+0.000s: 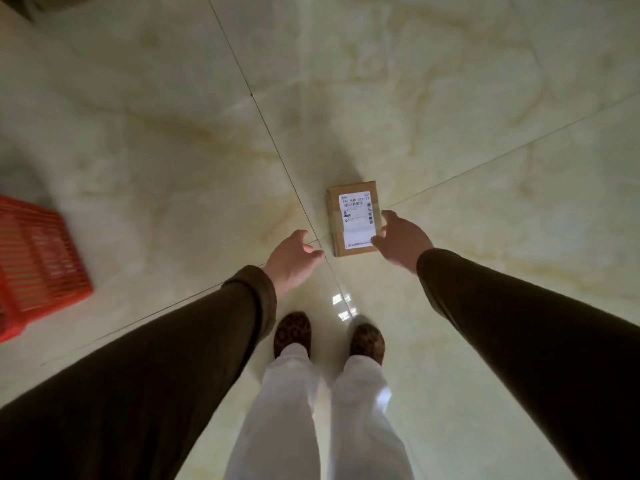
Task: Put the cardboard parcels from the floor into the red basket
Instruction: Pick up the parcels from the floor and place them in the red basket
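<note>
One small cardboard parcel (pixel 353 216) with a white shipping label lies flat on the pale tiled floor, a little right of centre. My right hand (pixel 401 239) hovers at its right edge with fingers spread, holding nothing; whether it touches the box I cannot tell. My left hand (pixel 292 259) is stretched out to the left of the parcel, fingers loosely curled and apart, clear of the box. The red basket (pixel 38 268), a slatted plastic crate, stands on the floor at the far left edge of the view, partly cut off.
My two feet in patterned slippers (pixel 294 332) and white trousers stand just behind the parcel. Glossy marble-look tiles (pixel 450 98) stretch away in front and to the right. A dark object sits in the top left corner (pixel 17 5).
</note>
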{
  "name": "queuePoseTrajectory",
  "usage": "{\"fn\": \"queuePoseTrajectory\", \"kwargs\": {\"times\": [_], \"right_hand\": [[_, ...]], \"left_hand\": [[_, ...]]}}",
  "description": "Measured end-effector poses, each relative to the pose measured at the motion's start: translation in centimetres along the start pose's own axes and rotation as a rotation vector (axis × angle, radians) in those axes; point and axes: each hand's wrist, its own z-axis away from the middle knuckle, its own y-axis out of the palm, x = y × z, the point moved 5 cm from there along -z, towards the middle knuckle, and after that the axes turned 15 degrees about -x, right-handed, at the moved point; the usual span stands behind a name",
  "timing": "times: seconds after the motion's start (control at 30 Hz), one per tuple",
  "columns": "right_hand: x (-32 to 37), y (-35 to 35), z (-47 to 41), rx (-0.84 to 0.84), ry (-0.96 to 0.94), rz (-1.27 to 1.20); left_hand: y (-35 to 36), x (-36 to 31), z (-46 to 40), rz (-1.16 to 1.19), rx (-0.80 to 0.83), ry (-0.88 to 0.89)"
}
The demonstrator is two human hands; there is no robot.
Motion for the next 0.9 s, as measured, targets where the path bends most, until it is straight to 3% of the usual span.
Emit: {"fn": "queuePoseTrajectory", "kwargs": {"times": [0.23, 0.5, 0.67, 0.9], "right_hand": [[-2.1, 4.1, -7.7, 0.043, 0.027, 0.009], [-2.3, 6.7, -11.3, 0.045, 0.037, -0.027], [0.6, 4.1, -9.3, -0.009, -0.019, -0.082], [8.9, -2.6, -2.1, -0.099, -0.145, -0.206]], "left_hand": [[6.1, -0.4, -8.0, 0.164, -0.093, -0.143], [11.1, -1.1, -11.6, 0.401, -0.046, -0.208], [8.0, -1.9, -8.7, 0.534, -0.145, -0.217], [-2.1, -3.5, -1.1, 0.702, -0.338, -0.175]]}}
